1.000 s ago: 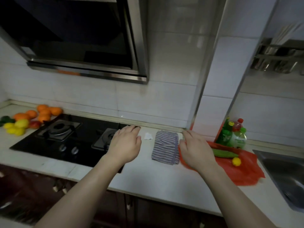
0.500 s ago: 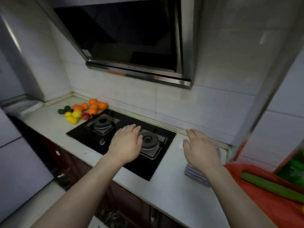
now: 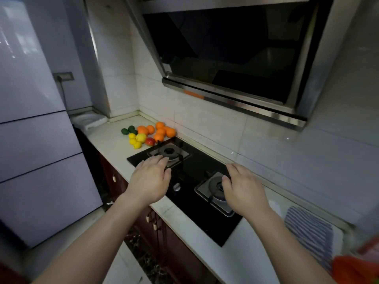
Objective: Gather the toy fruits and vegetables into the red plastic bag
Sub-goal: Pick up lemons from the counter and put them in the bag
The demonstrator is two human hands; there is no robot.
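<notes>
A heap of toy fruits lies on the white counter beyond the stove: several oranges (image 3: 162, 131), yellow lemons (image 3: 137, 140), a red fruit (image 3: 150, 141) and dark green pieces (image 3: 128, 130). Only a corner of the red plastic bag (image 3: 352, 269) shows at the bottom right edge. My left hand (image 3: 148, 181) hovers palm down over the stove's near left side, fingers apart, holding nothing. Over the right burner my right hand (image 3: 244, 191) floats the same way, empty. Both hands are well short of the fruit heap.
A black two-burner gas stove (image 3: 188, 171) fills the counter's middle under a steel range hood (image 3: 229, 58). A striped cloth (image 3: 309, 230) lies to the right. A tall pale fridge (image 3: 34, 130) stands on the left, dark cabinet doors (image 3: 155, 226) below the counter.
The view has swung left, from the bag toward the fruit heap. Both empty hands have travelled left over the stove, and the bag has slid almost out of view.
</notes>
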